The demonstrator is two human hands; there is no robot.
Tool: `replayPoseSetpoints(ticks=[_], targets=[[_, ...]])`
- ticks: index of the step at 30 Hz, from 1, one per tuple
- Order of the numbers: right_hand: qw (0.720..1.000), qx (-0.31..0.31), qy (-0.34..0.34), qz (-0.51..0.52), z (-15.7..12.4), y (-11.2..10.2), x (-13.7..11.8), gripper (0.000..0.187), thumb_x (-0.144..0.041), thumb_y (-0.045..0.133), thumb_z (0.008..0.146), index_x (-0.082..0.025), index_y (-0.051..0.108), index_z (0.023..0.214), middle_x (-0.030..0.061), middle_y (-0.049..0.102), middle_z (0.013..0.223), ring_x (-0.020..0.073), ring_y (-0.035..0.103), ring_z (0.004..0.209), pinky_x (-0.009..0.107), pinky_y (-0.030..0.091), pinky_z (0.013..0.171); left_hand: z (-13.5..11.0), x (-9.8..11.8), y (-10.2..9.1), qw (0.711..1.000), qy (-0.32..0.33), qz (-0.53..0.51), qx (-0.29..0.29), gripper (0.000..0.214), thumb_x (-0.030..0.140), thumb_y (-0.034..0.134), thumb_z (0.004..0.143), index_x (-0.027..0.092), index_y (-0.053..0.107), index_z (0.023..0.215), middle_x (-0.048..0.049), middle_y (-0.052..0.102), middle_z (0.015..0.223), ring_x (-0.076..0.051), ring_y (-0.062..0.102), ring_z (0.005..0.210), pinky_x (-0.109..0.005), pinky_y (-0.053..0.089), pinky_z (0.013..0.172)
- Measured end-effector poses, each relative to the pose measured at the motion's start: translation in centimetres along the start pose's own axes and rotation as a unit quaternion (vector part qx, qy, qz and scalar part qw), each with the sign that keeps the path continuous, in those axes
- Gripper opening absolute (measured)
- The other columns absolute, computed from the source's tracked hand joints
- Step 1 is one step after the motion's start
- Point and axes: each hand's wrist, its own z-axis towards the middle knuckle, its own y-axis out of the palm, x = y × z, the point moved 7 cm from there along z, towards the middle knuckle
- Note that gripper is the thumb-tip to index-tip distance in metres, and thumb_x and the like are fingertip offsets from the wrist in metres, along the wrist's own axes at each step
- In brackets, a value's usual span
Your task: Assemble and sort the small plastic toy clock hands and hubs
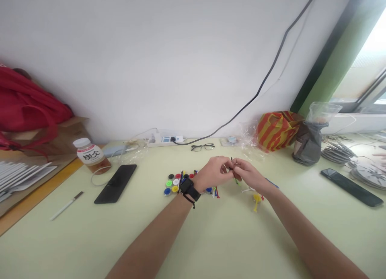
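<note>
My left hand [215, 173], with a black watch on its wrist, meets my right hand [247, 175] above the table. The fingertips of both are pinched together around a small thin piece whose dark tip [231, 159] pokes out on top. A bit of green [237, 182] shows just below the fingers; whether it belongs to the same piece I cannot tell. Round coloured discs [169, 183] sit in rows by my left wrist, partly hidden by it. Under my right wrist lie a yellow plastic piece [256, 202] and a few white, red and blue ones.
Eyeglasses [202, 147] and a power strip [165, 140] lie along the wall. To the left are a black phone [116, 184], a capped bottle [90, 155] and a white craft knife or pen [66, 206]. A striped bag [276, 130] and another phone [351, 187] are at right.
</note>
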Motion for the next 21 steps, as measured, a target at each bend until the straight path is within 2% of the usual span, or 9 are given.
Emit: replayPoseSetpoints(ticks=[3,5,7,10,13,16,18,21], targets=[[0.993,0.029,-0.028,-0.114,0.2,-0.6,0.3,0.014,-0.025,0.048,0.083,-0.022,0.06,0.09,-0.0009,0.063,0.077,0.017,0.055,0.071,0.03,0.041,0.066,-0.2,-0.2,0.6,0.999,-0.002,0.03,-0.012,0.006,0.019,0.065,0.08,0.02,0.062,0.085,-0.0009,0.066,0.084,-0.016,0.061,0.074,-0.026,0.049,0.065],[0.98,0.046,-0.02,-0.193,0.3,-1.4,1.0,0.021,-0.024,0.047,0.083,-0.022,0.063,0.096,-0.0015,0.061,0.072,0.0176,0.053,0.068,0.03,0.039,0.065,-0.3,-0.3,1.2,0.998,0.004,0.057,-0.022,0.004,0.018,0.064,0.08,0.02,0.061,0.082,-0.0019,0.067,0.085,-0.017,0.062,0.079,-0.027,0.05,0.07],[0.962,0.056,-0.007,-0.269,0.5,-2.3,1.8,0.025,-0.024,0.05,0.082,-0.023,0.065,0.101,-0.0019,0.06,0.068,0.0182,0.053,0.065,0.03,0.038,0.063,-0.5,-0.6,1.9,0.996,0.011,0.087,-0.035,0.005,0.017,0.064,0.081,0.021,0.063,0.083,-0.0033,0.069,0.09,-0.02,0.064,0.086,-0.029,0.05,0.077],[0.941,0.058,-0.009,-0.333,0.3,-3.9,2.1,0.022,-0.028,0.059,0.081,-0.026,0.069,0.1,0.0014,0.069,0.076,0.0192,0.058,0.067,0.03,0.039,0.063,-0.8,-1.3,2.8,0.988,0.016,0.141,-0.055,0.009,0.015,0.066,0.08,0.022,0.069,0.086,-0.0042,0.072,0.09,-0.024,0.066,0.091,-0.033,0.05,0.085],[0.941,0.029,-0.02,-0.338,-0.2,-5.4,1.5,0.011,-0.033,0.065,0.079,-0.025,0.071,0.084,0.0031,0.071,0.08,0.0192,0.057,0.067,0.031,0.041,0.062,-0.8,-2.1,3.0,0.982,0.009,0.177,-0.065,0.008,0.014,0.068,0.078,0.022,0.071,0.079,-0.0045,0.072,0.081,-0.026,0.065,0.088,-0.037,0.05,0.086],[0.957,-0.055,0.003,-0.285,-1.0,-6.3,1.8,0.011,-0.035,0.071,0.074,-0.025,0.074,0.073,0.0031,0.069,0.07,0.0189,0.055,0.062,0.031,0.04,0.057,-0.8,-2.5,2.6,0.982,0.002,0.18,-0.059,0.007,0.016,0.071,0.078,0.022,0.071,0.079,-0.0047,0.072,0.08,-0.027,0.065,0.088,-0.039,0.05,0.089],[0.962,-0.093,0.029,-0.254,-1.6,-6.9,2.3,0.008,-0.031,0.077,0.068,-0.025,0.077,0.071,0.0034,0.068,0.067,0.0195,0.056,0.061,0.03,0.04,0.055,-0.7,-2.6,2.0,0.983,-0.002,0.178,-0.052,0.005,0.019,0.073,0.079,0.023,0.073,0.082,-0.0053,0.073,0.084,-0.027,0.065,0.091,-0.04,0.05,0.09],[0.962,-0.116,0.049,-0.242,-2.1,-7.3,2.8,0.007,-0.028,0.081,0.063,-0.024,0.078,0.068,0.004,0.071,0.069,0.0206,0.058,0.063,0.031,0.041,0.056,-0.5,-2.6,0.8,0.984,-0.007,0.171,-0.042,0.009,0.026,0.072,0.083,0.023,0.074,0.092,-0.0065,0.075,0.096,-0.028,0.065,0.098,-0.04,0.051,0.091]])
